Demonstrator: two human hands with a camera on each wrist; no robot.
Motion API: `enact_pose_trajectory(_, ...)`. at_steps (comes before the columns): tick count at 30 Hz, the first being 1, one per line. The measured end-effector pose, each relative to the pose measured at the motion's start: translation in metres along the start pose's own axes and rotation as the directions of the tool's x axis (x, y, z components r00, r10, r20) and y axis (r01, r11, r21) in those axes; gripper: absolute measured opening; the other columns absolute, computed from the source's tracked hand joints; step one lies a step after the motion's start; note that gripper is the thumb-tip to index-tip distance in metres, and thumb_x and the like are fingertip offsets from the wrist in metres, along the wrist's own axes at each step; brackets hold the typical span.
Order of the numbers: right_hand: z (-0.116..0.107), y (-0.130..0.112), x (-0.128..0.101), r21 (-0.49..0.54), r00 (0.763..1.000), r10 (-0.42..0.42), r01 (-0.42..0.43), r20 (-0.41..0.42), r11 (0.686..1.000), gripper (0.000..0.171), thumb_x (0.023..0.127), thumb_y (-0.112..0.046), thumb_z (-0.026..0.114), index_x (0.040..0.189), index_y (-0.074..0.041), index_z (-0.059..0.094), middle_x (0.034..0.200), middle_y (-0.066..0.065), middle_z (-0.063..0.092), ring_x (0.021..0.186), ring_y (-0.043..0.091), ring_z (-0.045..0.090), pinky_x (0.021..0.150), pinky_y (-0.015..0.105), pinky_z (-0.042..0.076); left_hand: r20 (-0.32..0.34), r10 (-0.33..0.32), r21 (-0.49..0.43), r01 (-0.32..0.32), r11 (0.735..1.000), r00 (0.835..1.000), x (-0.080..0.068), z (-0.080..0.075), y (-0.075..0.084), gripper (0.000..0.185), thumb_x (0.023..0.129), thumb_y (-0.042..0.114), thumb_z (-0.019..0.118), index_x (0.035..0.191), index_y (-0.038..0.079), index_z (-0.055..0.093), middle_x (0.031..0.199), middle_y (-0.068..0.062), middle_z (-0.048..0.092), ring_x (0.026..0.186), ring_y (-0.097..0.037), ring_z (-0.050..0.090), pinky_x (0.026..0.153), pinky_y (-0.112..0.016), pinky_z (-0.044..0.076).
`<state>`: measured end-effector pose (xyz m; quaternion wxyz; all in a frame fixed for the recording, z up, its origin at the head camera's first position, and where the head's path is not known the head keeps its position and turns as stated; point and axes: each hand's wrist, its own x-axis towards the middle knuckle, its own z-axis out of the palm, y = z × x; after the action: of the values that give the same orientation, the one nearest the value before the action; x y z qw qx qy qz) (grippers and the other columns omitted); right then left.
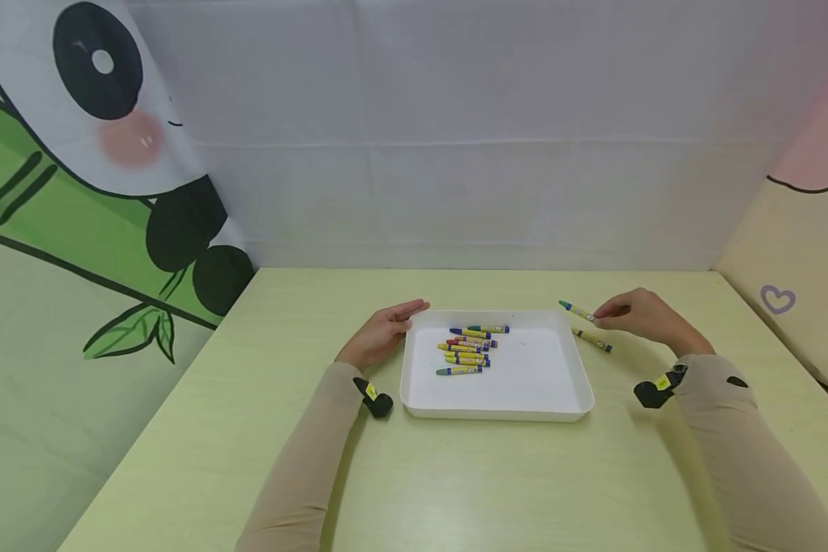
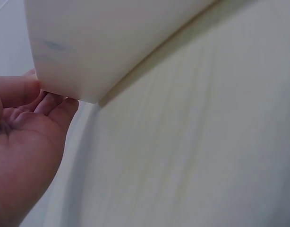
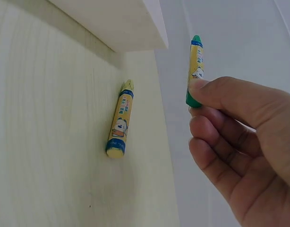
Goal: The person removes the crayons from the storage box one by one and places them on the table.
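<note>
Pale yellow-green tabletop [image 1: 455, 475] enclosed on three sides: a white cloth backdrop [image 1: 455, 153] at the far edge, a panda-and-bamboo printed panel [image 1: 76, 192] along the left, and a cream panel with a small heart [image 1: 777, 299] along the right. White tray [image 1: 517, 402], shallow with rounded corners, sits at centre; a cluster of crayons [image 1: 469, 349] lies in its far-left part, the remainder of its floor bare. Left hand [image 1: 379, 333], fingers extended and relaxed, rests against the tray's far-left corner, palm toward the outer wall. Right hand [image 1: 645, 314], just right of the tray's far-right corner, pinches a green crayon [image 1: 576, 310] by one end between thumb and fingers, its tip pointing left and lifted off the table. Yellow crayon [image 1: 591, 340] lies flat on the table just outside the tray's right wall, not touching it. Bare tabletop extends on the near side of the tray and to both sides of the forearms.
</note>
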<state>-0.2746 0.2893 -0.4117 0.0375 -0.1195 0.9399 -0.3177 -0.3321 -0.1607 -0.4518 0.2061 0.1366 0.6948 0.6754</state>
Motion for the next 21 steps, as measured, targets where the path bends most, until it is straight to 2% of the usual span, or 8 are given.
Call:
enact_pose_trajectory(7,0.005,0.004,-0.012,-0.003,0.999,0.036,-0.036,-0.001,0.999,0.034,0.09,-0.033,0.067,0.108,-0.004,0.072,0.108,0.014,0.07,0.098,0.023,0.062,0.079,0.037,0.053,0.02,0.009,0.032,-0.01,0.999,1.0,-0.005,-0.002,0.0,0.05,0.102,-0.002,0.032,0.151,0.005,0.029,0.155,-0.003,0.035,0.146,-0.023,0.025,0.117,-0.04,0.028)
enact_pose_trajectory(21,0.017,0.008,-0.036,-0.018,0.997,0.073,-0.073,0.0,0.997,0.036,0.09,-0.033,0.067,0.108,-0.002,0.071,0.108,0.016,0.069,0.101,0.031,0.062,0.081,0.045,0.053,0.027,-0.026,0.002,0.026,1.0,0.999,-0.014,-0.006,0.0,0.049,0.102,-0.002,0.034,0.15,0.008,0.033,0.154,-0.001,0.037,0.145,-0.018,0.028,0.118,-0.038,0.027)
